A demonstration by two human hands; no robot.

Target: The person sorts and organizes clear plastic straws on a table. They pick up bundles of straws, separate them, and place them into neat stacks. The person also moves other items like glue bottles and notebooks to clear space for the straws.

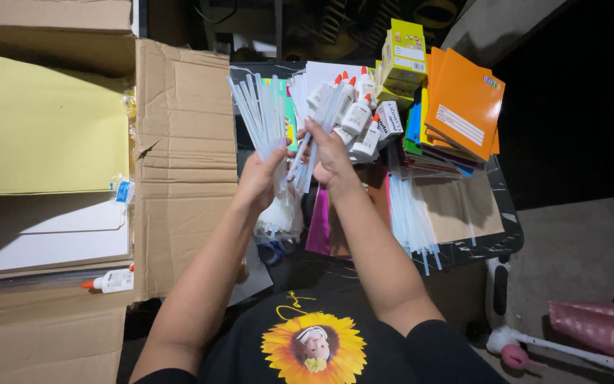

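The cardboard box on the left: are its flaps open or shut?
Open. The cardboard box has a flap folded out flat, exposing the yellow sheets and a glue bottle inside.

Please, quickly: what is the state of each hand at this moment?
Left hand: closed around a fanned bundle of clear glue sticks.
Right hand: closed on a few clear sticks, beside the glue bottles.

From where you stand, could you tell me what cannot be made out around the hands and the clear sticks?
Head view only:
- Left hand: fingers hidden behind its fanned clear sticks.
- Right hand: how many sticks it holds, too thin to count.
- Glue bottles: lower ones covered by the right hand.
- Scissors: mostly hidden under the left forearm.
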